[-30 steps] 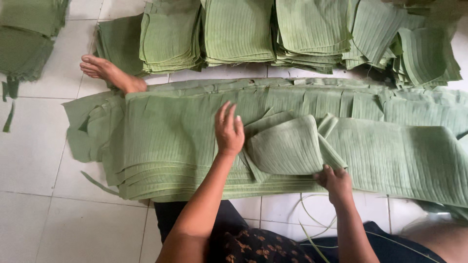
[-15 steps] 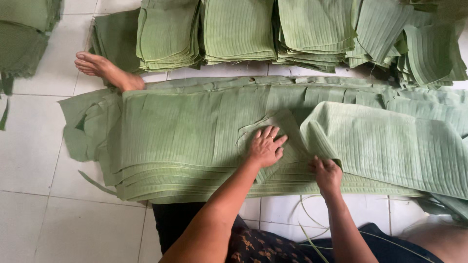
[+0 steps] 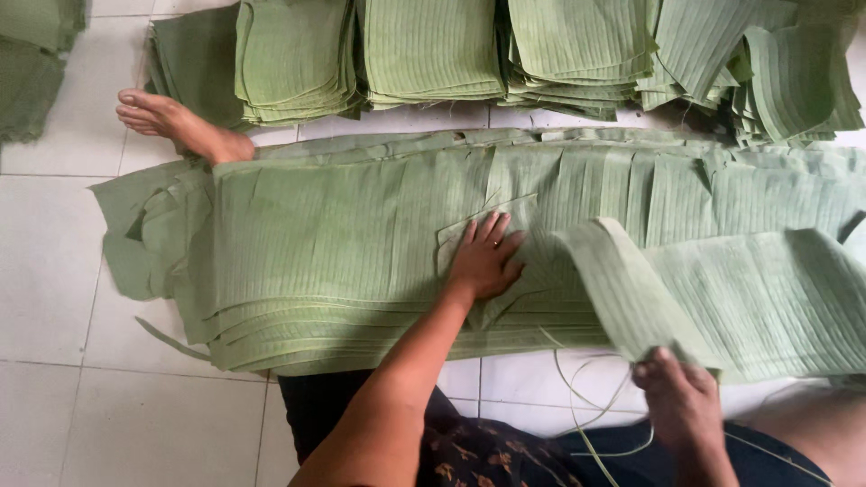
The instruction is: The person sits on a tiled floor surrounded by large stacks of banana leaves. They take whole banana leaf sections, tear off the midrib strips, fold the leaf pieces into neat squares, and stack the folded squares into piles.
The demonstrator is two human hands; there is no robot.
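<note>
1. While pressed flat, left hand (image 3: 484, 261) fingers spread wide on green fabric stack (image 3: 343, 261) across the lap, on tiled floor (image 3: 54, 361).
2. Right hand (image 3: 683, 401) fingers pinched on lifted fabric strip (image 3: 722, 298), just right of left hand.

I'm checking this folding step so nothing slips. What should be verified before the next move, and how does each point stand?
1. Left hand flat on the long green fabric stack: ok.
2. Right hand grips the lifted fabric strip at its near edge: ok.
3. Strip free of the folded piles behind: ok.
4. Bare foot off the stack's top: cannot tell; the leg runs under the fabric.
5. Loose threads clear of the right hand: not ok.
</note>
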